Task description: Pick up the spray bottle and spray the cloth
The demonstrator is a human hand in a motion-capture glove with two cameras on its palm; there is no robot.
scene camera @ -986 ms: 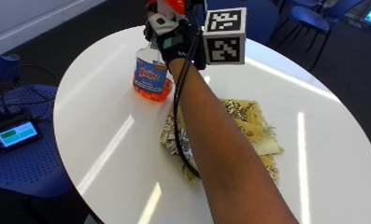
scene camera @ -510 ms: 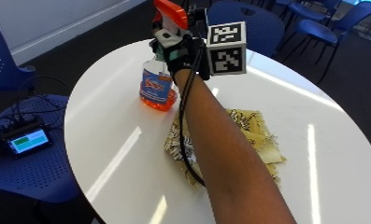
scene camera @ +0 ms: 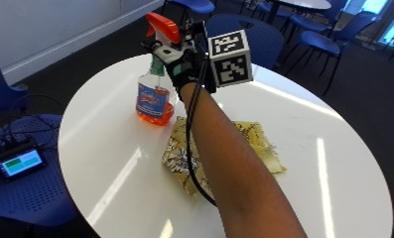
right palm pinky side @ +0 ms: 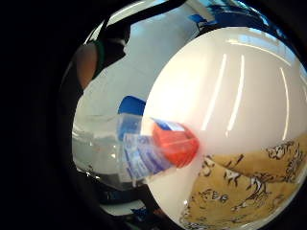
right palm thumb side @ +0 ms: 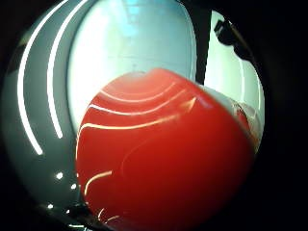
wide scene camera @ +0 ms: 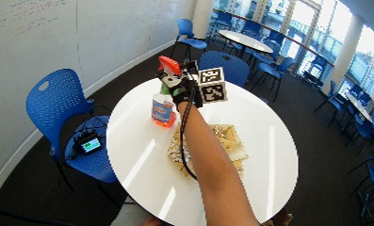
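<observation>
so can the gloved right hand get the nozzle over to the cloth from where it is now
Probably yes. The right hand grips the spray bottle by its neck, and the cloth lies just beside the bottle's base on the table, with nothing between them.

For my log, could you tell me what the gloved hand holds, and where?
The right hand grips the spray bottle at its neck, just under the orange trigger head.

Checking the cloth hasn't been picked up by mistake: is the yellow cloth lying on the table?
Yes, the yellow patterned cloth lies flat on the white table, beside the spray bottle the gloved right hand grips.
</observation>
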